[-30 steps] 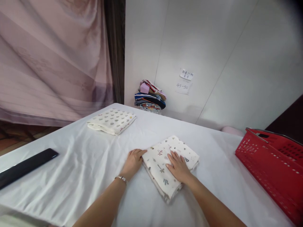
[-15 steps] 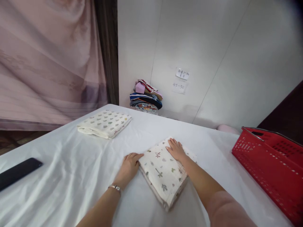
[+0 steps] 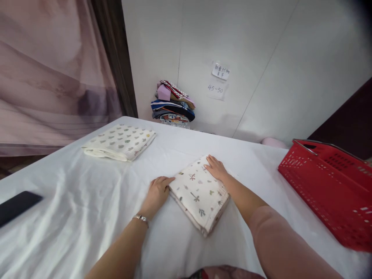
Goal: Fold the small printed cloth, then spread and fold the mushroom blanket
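Note:
A folded cream cloth with small plant prints (image 3: 197,193) lies on the white-covered table (image 3: 87,201) in front of me. My left hand (image 3: 157,192) rests against its left edge, fingers curled on the fold, a bracelet on the wrist. My right hand (image 3: 216,170) lies flat, fingers stretched, on the cloth's far corner. A second folded cream cloth with small printed shapes (image 3: 119,136) sits apart at the far left of the table.
A red plastic basket (image 3: 328,186) stands at the right. A dark flat object (image 3: 16,205) lies at the left edge. A stack of coloured clothes (image 3: 173,104) sits against the white wall, under paper notes (image 3: 219,79). A pink curtain (image 3: 52,69) hangs at left.
My right hand slid from the cloth's middle to its far corner. My left hand stayed at the left edge. The view shifted, so everything sits lower-left to higher in frame.

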### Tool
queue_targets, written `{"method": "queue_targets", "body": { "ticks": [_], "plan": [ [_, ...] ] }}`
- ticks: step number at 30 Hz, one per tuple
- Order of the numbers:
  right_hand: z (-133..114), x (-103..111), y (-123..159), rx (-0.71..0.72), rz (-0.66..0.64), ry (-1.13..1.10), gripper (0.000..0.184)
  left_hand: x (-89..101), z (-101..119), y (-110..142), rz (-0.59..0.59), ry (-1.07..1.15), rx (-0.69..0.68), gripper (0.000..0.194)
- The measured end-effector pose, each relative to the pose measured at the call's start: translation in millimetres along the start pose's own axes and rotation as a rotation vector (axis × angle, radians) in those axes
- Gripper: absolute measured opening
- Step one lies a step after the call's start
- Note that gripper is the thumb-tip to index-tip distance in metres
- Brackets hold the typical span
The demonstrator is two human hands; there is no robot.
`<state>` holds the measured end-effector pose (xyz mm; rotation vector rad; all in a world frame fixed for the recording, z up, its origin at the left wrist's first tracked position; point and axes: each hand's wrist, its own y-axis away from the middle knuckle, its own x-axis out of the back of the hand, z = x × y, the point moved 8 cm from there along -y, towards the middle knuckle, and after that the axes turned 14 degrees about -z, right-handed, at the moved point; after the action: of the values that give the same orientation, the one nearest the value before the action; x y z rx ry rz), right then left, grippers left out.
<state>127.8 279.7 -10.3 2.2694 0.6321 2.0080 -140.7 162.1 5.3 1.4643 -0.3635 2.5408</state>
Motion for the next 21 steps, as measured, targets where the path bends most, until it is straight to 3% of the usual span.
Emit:
{"method": "queue_targets", "body": {
  "ticks": [4,7,9,12,15,18,21],
  "plan": [
    [-8.4,9.7,5.9,-0.028,-0.048,-0.025,0.061,1.4,2.8,1.1,-0.010,-0.001,-0.017,0.044],
    [-30.8,11.2,28.4,-0.027,-0.045,-0.023,0.061,1.1,1.6,1.8,-0.011,0.009,-0.026,0.044],
    [-55.8,1.5,51.7,0.053,-0.047,-0.014,0.062,0.3,0.2,1.4,-0.013,0.009,-0.034,0.045],
    [-98.0,-21.3,87.5,0.293,-0.091,-0.017,0.064,-1.2,-2.0,-0.5,-0.013,-0.001,-0.043,0.045],
    [-113.2,-30.7,107.1,0.306,-0.140,-0.024,0.065,-1.8,-4.3,-2.5,-0.009,-0.014,-0.038,0.044],
    [-122.7,-25.1,120.7,0.280,-0.152,-0.041,0.064,-1.9,-4.5,-3.5,-0.010,-0.017,-0.051,0.043],
    [-143.0,-23.4,140.2,0.374,-0.133,-0.034,0.063,-1.5,-3.3,-3.4,-0.012,-0.011,-0.069,0.043]
  ]
}}
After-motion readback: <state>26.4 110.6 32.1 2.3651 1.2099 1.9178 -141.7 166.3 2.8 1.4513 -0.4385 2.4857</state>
